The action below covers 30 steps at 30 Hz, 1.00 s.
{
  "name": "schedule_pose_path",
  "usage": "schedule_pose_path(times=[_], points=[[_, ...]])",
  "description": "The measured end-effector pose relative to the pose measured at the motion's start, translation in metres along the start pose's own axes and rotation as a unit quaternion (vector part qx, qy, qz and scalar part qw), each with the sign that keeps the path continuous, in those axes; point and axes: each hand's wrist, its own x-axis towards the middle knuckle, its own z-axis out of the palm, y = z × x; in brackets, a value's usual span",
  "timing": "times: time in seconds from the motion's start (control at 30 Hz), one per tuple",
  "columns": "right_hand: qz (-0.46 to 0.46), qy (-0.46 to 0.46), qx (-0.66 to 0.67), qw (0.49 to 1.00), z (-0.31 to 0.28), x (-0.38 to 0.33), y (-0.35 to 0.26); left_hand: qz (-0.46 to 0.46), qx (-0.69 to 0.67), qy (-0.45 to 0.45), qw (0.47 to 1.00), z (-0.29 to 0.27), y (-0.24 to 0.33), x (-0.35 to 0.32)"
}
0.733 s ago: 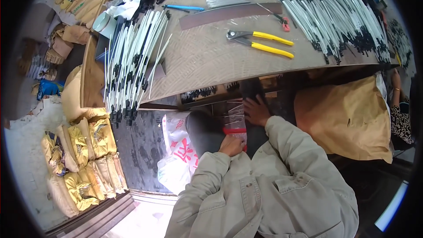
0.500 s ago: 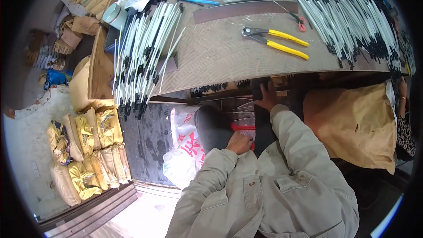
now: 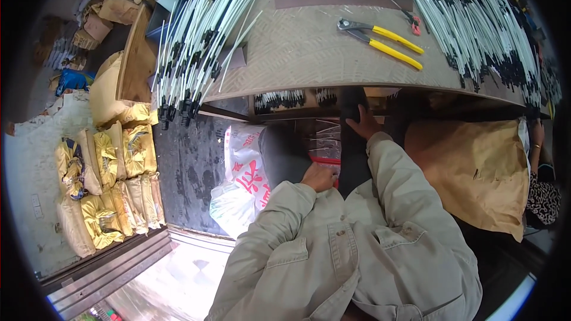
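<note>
The left hand (image 3: 319, 176) was curled at a red-edged plastic piece (image 3: 326, 160) between the legs (image 3: 353, 157) — any grip could not be told; the right hand (image 3: 364, 125), fingers spread, lay seemingly empty on one leg. The plastic piece looked light, pliable — best held by its edge.

Long beige sleeve (image 3: 262, 208), creased, directly behind the left hand (image 3: 319, 176); matching sleeve (image 3: 410, 184) directly behind the right hand (image 3: 366, 125). Jacket (image 3: 318, 273), farther behind both hands: beige, buttoned front placket (image 3: 343, 252), flapped chest pockets (image 3: 286, 254). Trousers (image 3: 284, 154), next to both hands: dark grey.
</note>
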Motion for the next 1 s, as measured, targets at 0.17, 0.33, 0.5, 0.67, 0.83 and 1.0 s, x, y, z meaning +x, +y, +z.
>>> schedule_pose_path(times=[0.17,0.33,0.5,0.67,0.83,1.0], points=[[-0.02,0.031,0.03,0.999,-0.001,-0.039,0.044,0.03,-0.024,0.034,0.999,-0.002,0.009,0.009],[0.054,-0.136,0.014,0.989,-0.049,-0.108,0.016,-0.008,-0.048,0.049,0.998,0.01,-0.006,-0.006],[-0.019,-0.158,-0.123,0.98,-0.105,-0.178,0.003,-0.009,0.003,0.005,1.0,0.009,-0.002,0.0],[-0.268,-0.005,0.102,0.958,-0.244,-0.173,-0.044,-0.006,0.031,-0.029,0.999,0.014,-0.009,0.011],[-0.282,0.333,0.097,0.895,-0.361,-0.149,-0.095,-0.018,0.017,-0.011,1.0,0.013,-0.013,0.007],[-0.129,0.563,-0.122,0.807,-0.476,-0.062,-0.037,-0.03,0.021,-0.014,0.999,0.013,-0.012,0.008]])
